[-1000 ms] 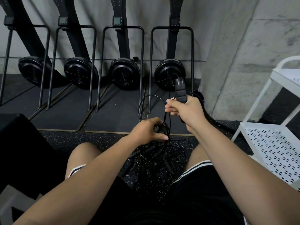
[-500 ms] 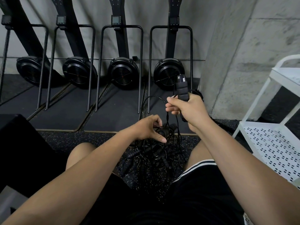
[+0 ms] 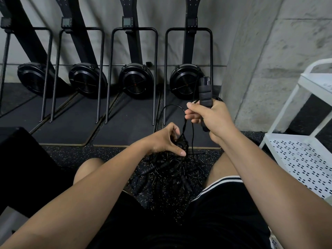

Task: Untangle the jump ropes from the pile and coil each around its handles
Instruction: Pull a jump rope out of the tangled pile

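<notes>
Speckled black floor (image 3: 93,155), tangled jump rope pile (image 3: 168,169), mats (image 3: 125,121)

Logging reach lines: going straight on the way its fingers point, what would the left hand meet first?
The left hand would meet the rope strands rising from the pile to the right hand's handle; seemingly almost touching.

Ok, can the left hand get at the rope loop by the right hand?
Probably yes. The left hand pinches the top of the pile, just below the loop; open air lies between. The right hand holds the handle off to the side.
</notes>
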The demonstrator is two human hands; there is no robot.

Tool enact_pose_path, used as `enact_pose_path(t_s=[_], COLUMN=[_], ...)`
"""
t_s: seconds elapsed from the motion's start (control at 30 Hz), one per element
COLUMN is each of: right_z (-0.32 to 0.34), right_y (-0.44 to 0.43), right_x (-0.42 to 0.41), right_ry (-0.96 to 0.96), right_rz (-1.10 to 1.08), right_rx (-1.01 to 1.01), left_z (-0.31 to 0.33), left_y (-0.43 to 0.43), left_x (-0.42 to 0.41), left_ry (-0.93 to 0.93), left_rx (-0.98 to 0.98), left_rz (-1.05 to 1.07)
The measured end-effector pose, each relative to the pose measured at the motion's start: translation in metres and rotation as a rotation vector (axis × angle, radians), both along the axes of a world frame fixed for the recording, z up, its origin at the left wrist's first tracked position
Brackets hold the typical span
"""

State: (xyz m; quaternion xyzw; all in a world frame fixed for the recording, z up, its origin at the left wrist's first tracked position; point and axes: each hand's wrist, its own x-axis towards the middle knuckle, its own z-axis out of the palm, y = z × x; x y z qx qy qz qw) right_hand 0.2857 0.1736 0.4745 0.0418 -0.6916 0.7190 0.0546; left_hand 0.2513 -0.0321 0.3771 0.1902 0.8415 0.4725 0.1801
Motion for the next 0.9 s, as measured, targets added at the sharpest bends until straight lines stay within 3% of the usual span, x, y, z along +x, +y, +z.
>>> enact_pose_path(t_s=[0.13,0.33,0.6,0.73,0.83,0.9], right_z=[0.001,-0.002,-0.014,-0.026,-0.031,-0.034], right_y=[0.000,0.000,0.000,0.001,0.001,0.001], right_x=[0.000,-0.004,-0.019,-0.023,-0.024,-0.025], right_ry=[0.015,0.013,-0.026,-0.042,-0.053,-0.061], right_rz=[-0.002,-0.014,-0.078,-0.089,-0.100,-0.096], right_rx=[0.004,0.006,0.061,0.113,0.134,0.145], left_z=[-0.002,-0.007,-0.011,-0.002,0.011,0.018], left_y=[-0.002,-0.014,-0.018,-0.019,-0.017,-0.012], left_x=[-0.004,-0.012,-0.028,-0.030,-0.021,-0.015], left_ry=[0.051,0.375,0.628,0.558,0.374,0.350], left_rx=[-0.052,-0.162,-0.309,-0.311,-0.083,0.015], left_rz=[0.059,0.286,0.352,0.309,0.261,0.295])
